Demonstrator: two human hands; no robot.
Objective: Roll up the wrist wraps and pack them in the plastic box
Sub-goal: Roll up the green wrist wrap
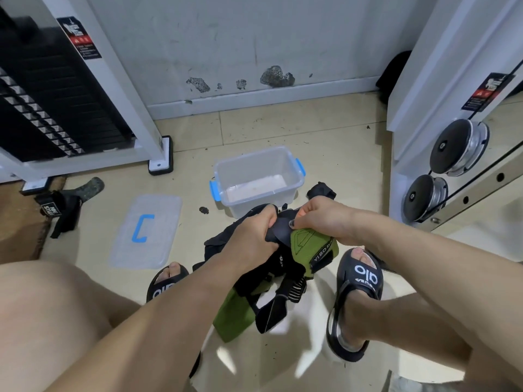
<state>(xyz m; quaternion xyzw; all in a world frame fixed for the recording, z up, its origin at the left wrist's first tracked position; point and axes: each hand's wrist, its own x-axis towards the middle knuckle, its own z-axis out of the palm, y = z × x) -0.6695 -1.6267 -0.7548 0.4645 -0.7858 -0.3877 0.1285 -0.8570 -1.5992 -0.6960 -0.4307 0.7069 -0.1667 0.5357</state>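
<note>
Both hands meet over the floor between the person's sandals. Left hand (250,236) curls its fingers round a black strap end of a wrist wrap (310,247), green and black with white lettering, while the right hand (322,219) pinches the same wrap from the 3 o'clock side, thumb pressed on the dark fabric where it meets the green part. Loose green and black tails of the wrap hang down toward 6 o'clock. Under the hands, more black wraps (218,244) lie bunched on the floor (339,142).

At 12 o'clock from the hands stands the plastic box (259,179), clear with blue latches, open, nothing visible inside. Its clear lid (145,232) with a blue handle lies flat on the floor at 9 o'clock. Farther off at 9 o'clock another dark wrap (66,206) rests by a weight machine (53,89). Two pulleys (444,171) sit on a white frame at 2 o'clock.
</note>
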